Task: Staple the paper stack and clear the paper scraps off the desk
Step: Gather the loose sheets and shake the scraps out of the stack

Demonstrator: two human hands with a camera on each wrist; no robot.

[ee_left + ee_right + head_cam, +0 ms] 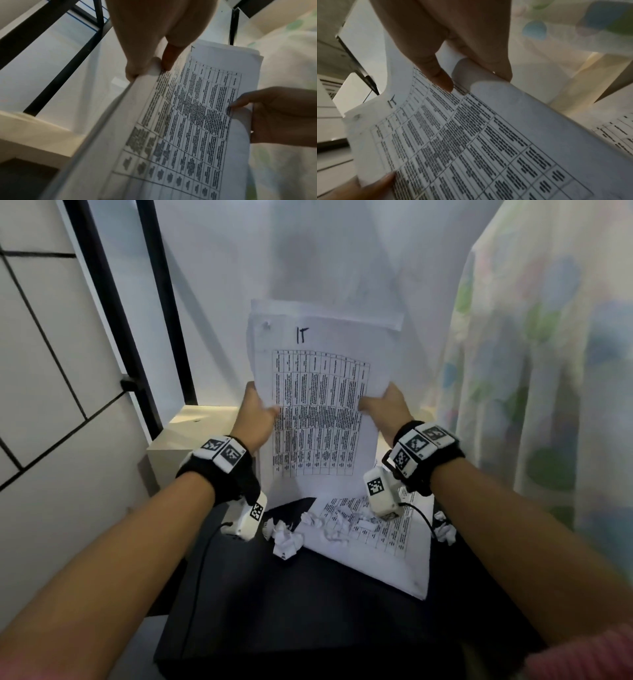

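A stack of printed sheets (318, 392) with a table and a handwritten mark at the top is held upright above the desk. My left hand (257, 414) grips its left edge, thumb on the front (169, 58). My right hand (383, 407) grips the right edge, thumb on the print (440, 75). The stack fills the left wrist view (188, 121) and the right wrist view (471, 142). Another printed sheet (376, 546) lies flat on the dark desk (308, 611). Several crumpled paper scraps (287, 537) lie on and beside it. No stapler shows.
A pale wooden box (191, 436) stands left of the desk. A black metal frame (161, 302) runs up the white wall behind. A flowered curtain (548, 371) hangs at the right. One scrap (445, 530) lies near the desk's right edge.
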